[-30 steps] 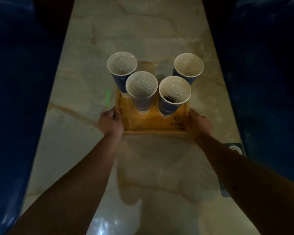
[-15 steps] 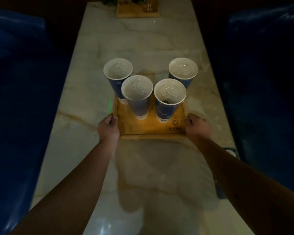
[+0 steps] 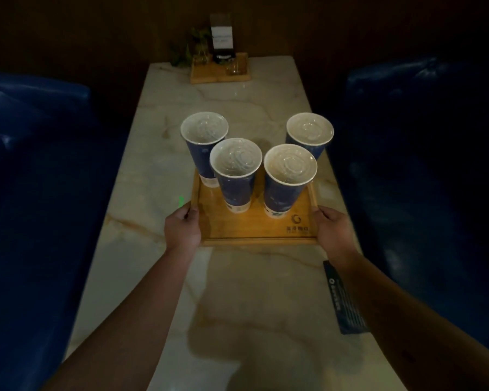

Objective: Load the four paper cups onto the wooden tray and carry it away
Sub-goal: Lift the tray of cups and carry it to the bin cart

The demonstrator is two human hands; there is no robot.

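The wooden tray (image 3: 254, 221) is gripped at both sides by the left hand (image 3: 182, 228) and right hand (image 3: 332, 228). The four tall paper cups (image 3: 235, 176) could be toppled if it is tilted.

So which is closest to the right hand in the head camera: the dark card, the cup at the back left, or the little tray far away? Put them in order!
From the right hand:
1. Dark card, just behind the wrist at the table's right edge.
2. Back-left cup, across the wooden tray.
3. Small far tray, at the table's far end.

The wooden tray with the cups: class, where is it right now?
In the head view, the wooden tray sits mid-frame over the marble table, its sides held by the left hand and right hand.
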